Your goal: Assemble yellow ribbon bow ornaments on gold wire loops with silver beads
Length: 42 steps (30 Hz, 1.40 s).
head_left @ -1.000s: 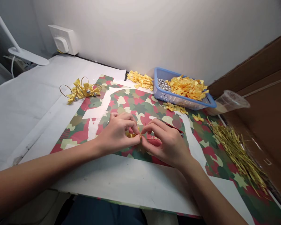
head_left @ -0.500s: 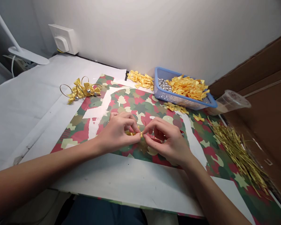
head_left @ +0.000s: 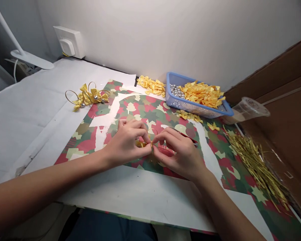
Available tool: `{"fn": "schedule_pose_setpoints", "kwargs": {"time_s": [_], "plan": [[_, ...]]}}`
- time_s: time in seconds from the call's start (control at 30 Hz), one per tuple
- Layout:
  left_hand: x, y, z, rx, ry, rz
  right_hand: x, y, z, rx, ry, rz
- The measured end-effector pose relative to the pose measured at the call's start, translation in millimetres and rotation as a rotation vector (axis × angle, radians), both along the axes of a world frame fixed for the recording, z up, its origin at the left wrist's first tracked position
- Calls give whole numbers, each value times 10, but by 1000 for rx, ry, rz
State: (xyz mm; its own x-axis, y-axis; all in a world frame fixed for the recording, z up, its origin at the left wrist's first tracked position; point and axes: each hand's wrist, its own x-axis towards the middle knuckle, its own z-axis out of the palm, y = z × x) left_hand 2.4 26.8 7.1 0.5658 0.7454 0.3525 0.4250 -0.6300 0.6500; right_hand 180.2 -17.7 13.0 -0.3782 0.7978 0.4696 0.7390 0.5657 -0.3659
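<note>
At centre of bench [head_left: 132,190], gold ribbon piece [head_left: 140,144]: left hand [head_left: 125,140] pinches it, right hand [head_left: 182,152] pinches its end. Probably light, soft, slippery, easily creased; narrow middle likely best hold. Under hands, patterned paper [head_left: 150,115] with white torn patches. Blue basket [head_left: 190,105] at one o'clock, pale wall [head_left: 130,40] at twelve, brown cardboard [head_left: 286,103] at two.

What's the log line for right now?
left hand: pinching small gold piece | right hand: pinching same piece | blue basket: yellow bows, silver balls inside | gold strands: lying at right
</note>
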Motion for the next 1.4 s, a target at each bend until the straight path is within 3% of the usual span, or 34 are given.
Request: {"fn": "schedule_pose_setpoints", "kwargs": {"time_s": [0.4,0.7,0.9,1.4], "plan": [[-15,14,-8,-19,9,11,20,18,32,-128,126,46],[-2,-9,-32,72,2,6,-10,4,-3,14,4,8],[-3,-7,-51,93,-9,4,-4,0,-3,23,-1,23],[-9,-7,23,-93,18,4,74,54,-23,-269,243,82]]}}
